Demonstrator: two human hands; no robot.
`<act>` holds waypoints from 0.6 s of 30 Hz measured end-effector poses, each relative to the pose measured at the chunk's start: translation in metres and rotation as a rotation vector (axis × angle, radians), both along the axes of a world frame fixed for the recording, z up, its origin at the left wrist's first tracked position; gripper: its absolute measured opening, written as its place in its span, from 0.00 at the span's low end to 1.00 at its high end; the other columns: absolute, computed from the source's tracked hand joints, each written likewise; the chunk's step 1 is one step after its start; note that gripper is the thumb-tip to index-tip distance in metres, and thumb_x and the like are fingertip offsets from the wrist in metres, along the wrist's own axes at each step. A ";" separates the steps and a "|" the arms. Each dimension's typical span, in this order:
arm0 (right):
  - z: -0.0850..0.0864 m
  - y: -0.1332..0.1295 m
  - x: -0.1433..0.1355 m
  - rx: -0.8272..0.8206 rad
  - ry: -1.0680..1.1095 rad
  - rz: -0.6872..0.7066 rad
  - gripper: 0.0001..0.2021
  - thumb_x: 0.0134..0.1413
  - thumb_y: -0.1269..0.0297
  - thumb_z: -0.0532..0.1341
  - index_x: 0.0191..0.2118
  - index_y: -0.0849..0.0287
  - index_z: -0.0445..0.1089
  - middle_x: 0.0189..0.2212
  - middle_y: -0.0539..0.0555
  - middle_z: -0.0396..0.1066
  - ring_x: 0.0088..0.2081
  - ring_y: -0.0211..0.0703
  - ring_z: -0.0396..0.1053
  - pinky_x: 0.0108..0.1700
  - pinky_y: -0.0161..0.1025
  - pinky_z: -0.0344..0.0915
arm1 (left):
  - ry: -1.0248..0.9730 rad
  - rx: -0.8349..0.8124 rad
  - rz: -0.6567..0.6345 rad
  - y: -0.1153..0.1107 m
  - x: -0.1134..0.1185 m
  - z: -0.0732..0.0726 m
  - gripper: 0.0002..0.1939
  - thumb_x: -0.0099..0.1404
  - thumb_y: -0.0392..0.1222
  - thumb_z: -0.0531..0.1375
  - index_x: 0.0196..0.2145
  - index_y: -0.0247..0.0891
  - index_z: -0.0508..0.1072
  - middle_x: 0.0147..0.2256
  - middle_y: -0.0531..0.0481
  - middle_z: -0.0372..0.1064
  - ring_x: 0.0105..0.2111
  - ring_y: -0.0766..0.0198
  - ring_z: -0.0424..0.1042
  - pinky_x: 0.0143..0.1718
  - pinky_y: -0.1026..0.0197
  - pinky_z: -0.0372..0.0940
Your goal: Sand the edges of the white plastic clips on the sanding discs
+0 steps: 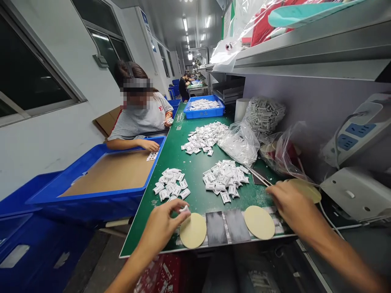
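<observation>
Between the thumb and fingers of my left hand (165, 221) is a small white plastic part (184, 209), just above a round cream disc (193, 231). My right hand (285, 199) is closed on metal tweezers (258, 176), whose tips point toward a pile of white parts (225, 177). A second pile (171, 184) lies beyond my left hand. Two dark plates (227, 226) sit between the left disc and another cream disc (259, 222). A third disc (305, 190) is partly behind my right hand.
Farther up the green table (191, 162) are more white parts (204, 137), plastic bags (240, 142) and a blue tray (204, 114). At left, a person (137, 118) reaches over a large blue bin (100, 193). A white power box (356, 195) stands right, below a shelf (305, 53).
</observation>
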State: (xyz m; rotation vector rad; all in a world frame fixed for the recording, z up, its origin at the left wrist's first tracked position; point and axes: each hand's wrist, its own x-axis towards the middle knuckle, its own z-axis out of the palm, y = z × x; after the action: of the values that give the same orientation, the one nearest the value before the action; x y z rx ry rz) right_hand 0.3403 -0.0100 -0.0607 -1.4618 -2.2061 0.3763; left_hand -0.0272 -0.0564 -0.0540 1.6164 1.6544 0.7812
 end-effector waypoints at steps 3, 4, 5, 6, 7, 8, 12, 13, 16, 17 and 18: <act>-0.006 -0.003 0.003 0.018 -0.022 0.036 0.11 0.64 0.61 0.56 0.40 0.54 0.76 0.35 0.56 0.75 0.38 0.49 0.72 0.39 0.42 0.67 | 0.052 0.006 0.032 0.001 -0.004 0.000 0.12 0.57 0.50 0.67 0.35 0.42 0.82 0.28 0.49 0.75 0.29 0.60 0.69 0.29 0.64 0.57; -0.007 -0.004 0.002 0.017 -0.049 0.067 0.11 0.63 0.61 0.56 0.38 0.53 0.76 0.34 0.55 0.75 0.37 0.48 0.72 0.38 0.42 0.66 | 0.139 0.061 0.099 0.002 -0.005 0.000 0.11 0.58 0.49 0.66 0.35 0.43 0.82 0.29 0.49 0.75 0.29 0.60 0.69 0.29 0.64 0.57; -0.007 -0.006 0.001 0.053 -0.077 0.046 0.11 0.63 0.62 0.56 0.36 0.54 0.76 0.32 0.54 0.74 0.36 0.48 0.71 0.38 0.42 0.66 | 0.224 0.136 0.188 0.003 -0.005 0.002 0.10 0.59 0.49 0.65 0.36 0.44 0.82 0.31 0.49 0.76 0.30 0.59 0.68 0.30 0.64 0.56; -0.007 -0.008 -0.003 0.110 -0.087 -0.012 0.12 0.64 0.62 0.55 0.36 0.55 0.76 0.32 0.55 0.73 0.37 0.49 0.71 0.39 0.43 0.65 | 0.265 0.207 0.267 0.005 -0.002 0.003 0.10 0.60 0.49 0.64 0.37 0.45 0.81 0.33 0.49 0.77 0.31 0.59 0.68 0.31 0.64 0.56; -0.006 -0.010 -0.009 0.156 -0.068 -0.076 0.12 0.64 0.62 0.54 0.38 0.56 0.76 0.33 0.56 0.74 0.38 0.50 0.71 0.39 0.43 0.65 | 0.234 0.241 0.290 0.007 0.004 0.005 0.11 0.61 0.50 0.64 0.39 0.45 0.81 0.34 0.48 0.77 0.31 0.59 0.68 0.31 0.63 0.57; -0.005 -0.012 -0.017 0.159 -0.025 -0.100 0.12 0.65 0.62 0.54 0.41 0.56 0.76 0.35 0.56 0.74 0.38 0.49 0.71 0.40 0.43 0.65 | 0.147 0.220 0.235 0.010 0.013 0.005 0.13 0.62 0.52 0.64 0.40 0.44 0.81 0.35 0.48 0.77 0.31 0.60 0.68 0.32 0.63 0.57; -0.003 -0.016 -0.054 -0.067 0.074 0.196 0.12 0.62 0.60 0.59 0.48 0.53 0.75 0.38 0.52 0.77 0.37 0.43 0.73 0.38 0.36 0.67 | -0.073 0.041 -0.176 0.015 0.057 0.002 0.12 0.60 0.50 0.66 0.36 0.41 0.81 0.30 0.47 0.77 0.29 0.59 0.70 0.32 0.62 0.60; -0.003 -0.015 -0.059 -0.067 0.056 0.193 0.12 0.63 0.61 0.58 0.47 0.54 0.75 0.37 0.53 0.77 0.38 0.44 0.73 0.39 0.38 0.67 | -0.017 0.088 -0.151 0.015 0.062 0.001 0.10 0.60 0.48 0.65 0.36 0.41 0.81 0.31 0.47 0.77 0.31 0.58 0.70 0.34 0.62 0.60; -0.004 -0.010 -0.051 0.015 0.047 0.013 0.14 0.65 0.62 0.54 0.45 0.59 0.75 0.40 0.60 0.76 0.43 0.52 0.72 0.45 0.45 0.66 | 0.100 0.293 0.125 0.008 0.050 -0.001 0.09 0.63 0.46 0.63 0.39 0.42 0.80 0.35 0.46 0.77 0.34 0.59 0.69 0.35 0.62 0.58; -0.006 -0.010 -0.042 -0.005 0.052 -0.008 0.14 0.66 0.60 0.54 0.44 0.58 0.75 0.40 0.60 0.77 0.43 0.52 0.72 0.45 0.46 0.66 | 0.069 0.274 0.155 0.004 0.039 -0.001 0.10 0.64 0.48 0.62 0.39 0.42 0.79 0.35 0.47 0.76 0.31 0.60 0.68 0.33 0.63 0.57; -0.008 -0.011 -0.033 -0.042 0.056 -0.003 0.13 0.65 0.57 0.56 0.43 0.56 0.76 0.40 0.58 0.77 0.42 0.51 0.73 0.44 0.45 0.67 | 0.022 0.202 0.127 0.001 0.028 0.000 0.12 0.64 0.50 0.63 0.39 0.41 0.79 0.32 0.48 0.75 0.28 0.62 0.66 0.30 0.63 0.55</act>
State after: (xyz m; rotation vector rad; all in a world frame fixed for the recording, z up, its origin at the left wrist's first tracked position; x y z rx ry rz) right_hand 0.3074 -0.0207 -0.0688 -1.4587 -2.1638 0.4592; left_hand 0.0007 -0.0557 -0.0540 1.6728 1.7548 1.0267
